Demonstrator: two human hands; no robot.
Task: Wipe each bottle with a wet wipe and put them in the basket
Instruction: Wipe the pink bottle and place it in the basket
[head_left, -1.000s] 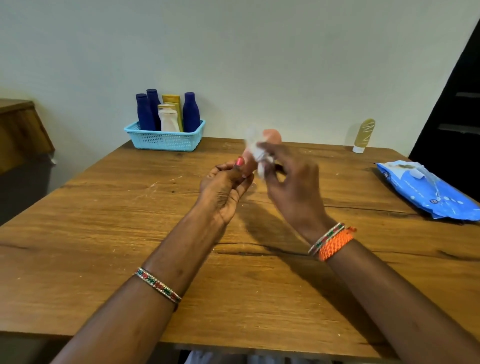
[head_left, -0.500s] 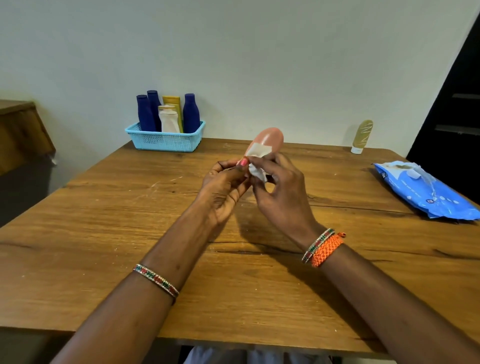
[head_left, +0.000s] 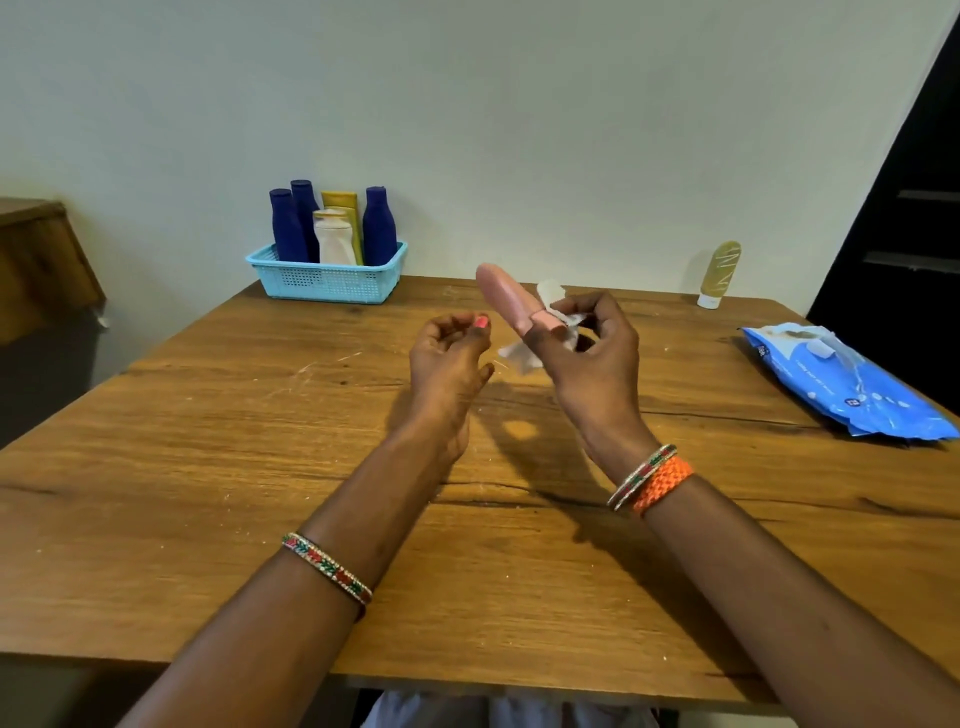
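Ref. landmark: blue wipe pack (head_left: 844, 382), lying flat at the right edge of the wooden table (head_left: 208, 467).

1. Right hand (head_left: 592, 358): raised above the table, left of the pack. Fingers curled round the lower end of the pink bottle (head_left: 506, 296) and pinching the white wet wipe (head_left: 558, 322) against it. Bottle tilts up and to the left; its rounded end is the high point. Part of the wipe hangs below the hand.
2. Left hand (head_left: 452, 358): further left of the pack, just beside the right hand, not touching bottle or wipe. Fingers loosely curled, holding nothing.
3. Basket (head_left: 327, 280): light blue, far-left corner of the table, well apart from the pack, by the wall. Contents: three dark blue bottles (head_left: 379, 223), one white bottle (head_left: 335, 241), one yellow bottle (head_left: 343, 205), all upright.
4. Gold tube (head_left: 719, 273): stands cap-down behind the pack, near the wall.
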